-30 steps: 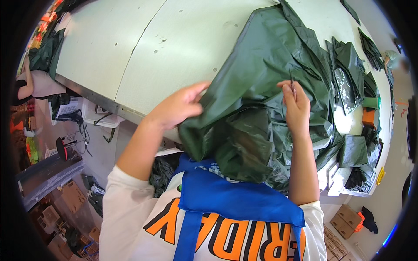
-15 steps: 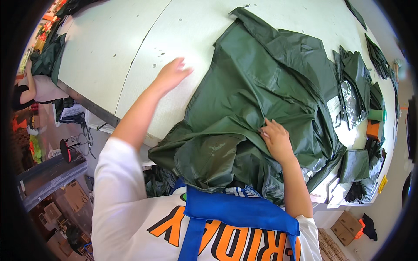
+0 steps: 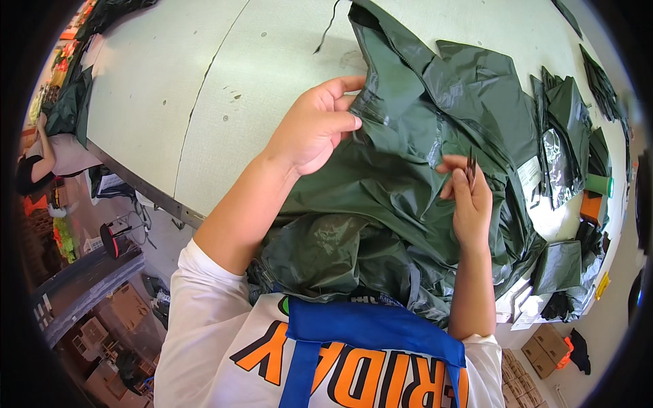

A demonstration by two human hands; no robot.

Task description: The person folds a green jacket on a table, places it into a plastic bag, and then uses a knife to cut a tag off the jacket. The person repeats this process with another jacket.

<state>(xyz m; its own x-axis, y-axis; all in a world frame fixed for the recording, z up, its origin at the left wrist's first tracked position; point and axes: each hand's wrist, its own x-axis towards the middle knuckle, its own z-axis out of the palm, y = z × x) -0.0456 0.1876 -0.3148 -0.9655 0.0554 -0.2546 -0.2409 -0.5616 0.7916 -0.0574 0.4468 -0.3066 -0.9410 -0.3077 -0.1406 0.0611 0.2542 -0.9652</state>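
Note:
A dark green, shiny rain jacket point(image 3: 381, 180) lies crumpled across the table before me, its near folds bunched against my apron. My left hand point(image 3: 316, 126) pinches its left edge between thumb and fingers and lifts that part off the tabletop. From the raised upper end, a dark drawcord point(image 3: 328, 28) dangles over the table. Over the jacket's middle, my right hand point(image 3: 469, 200) is closed around what look like small thread snips point(image 3: 471, 168), slim metal blades pointing away from me. The snips' handles are mostly hidden in the palm.
Pale, seamed tabletop point(image 3: 156, 88) extends left and away. Folded dark green garments point(image 3: 568, 115), some in clear plastic, lie along the right, beside a green roll point(image 3: 598, 183) and an orange box point(image 3: 590, 207). At the far left another person's arm point(image 3: 46, 146) touches green fabric.
My left hand has come right and taken hold of the jacket's edge, raising it. My right hand has lifted off the fabric and moved up and right, with the snips now showing.

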